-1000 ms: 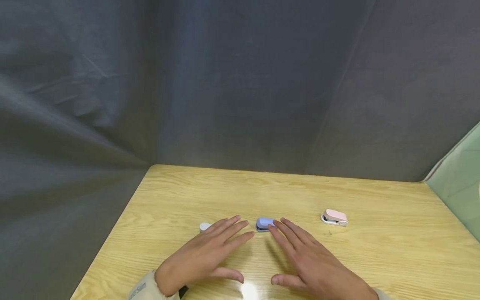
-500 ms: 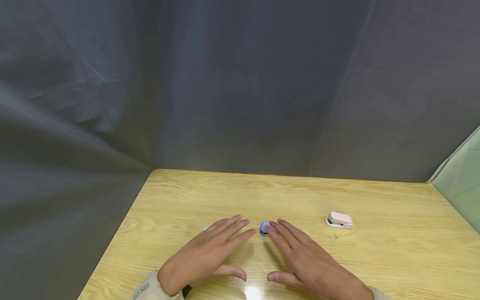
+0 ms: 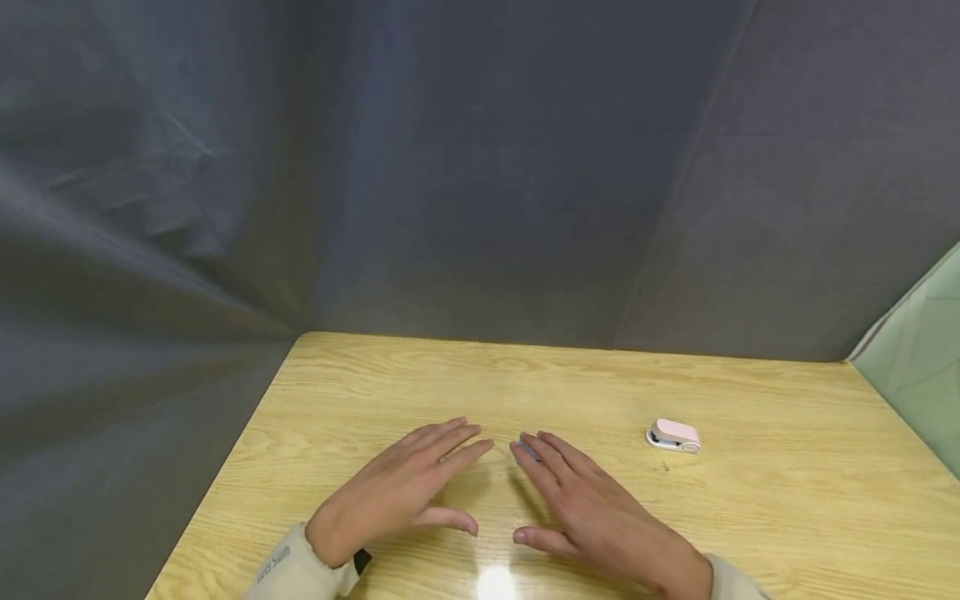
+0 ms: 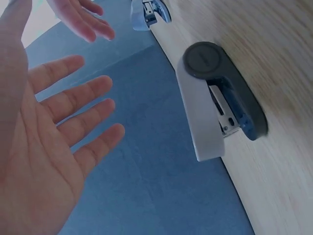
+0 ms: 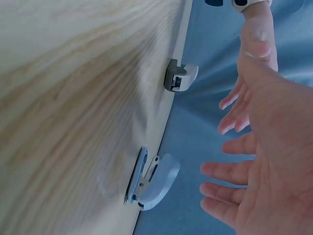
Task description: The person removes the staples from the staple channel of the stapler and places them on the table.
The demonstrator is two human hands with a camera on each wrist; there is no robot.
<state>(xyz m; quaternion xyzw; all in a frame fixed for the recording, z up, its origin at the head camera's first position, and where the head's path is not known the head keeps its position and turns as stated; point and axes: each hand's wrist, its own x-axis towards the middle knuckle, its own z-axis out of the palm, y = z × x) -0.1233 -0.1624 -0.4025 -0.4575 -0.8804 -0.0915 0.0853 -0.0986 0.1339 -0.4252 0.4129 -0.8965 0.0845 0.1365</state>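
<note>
The left hand (image 3: 397, 487) and right hand (image 3: 588, 510) hover, fingers extended, near a blue stapler (image 5: 160, 183) and white stapler (image 4: 203, 105). A pink stapler (image 3: 674, 434) lies apart on the desk (image 3: 780, 492).

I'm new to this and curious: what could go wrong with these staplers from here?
The left hand hides the white stapler in the head view, so its place might be misjudged. The right hand covers most of the blue stapler there; lowering carelessly could knock it. The pink stapler lies off to the right, so it might be overlooked.
</note>
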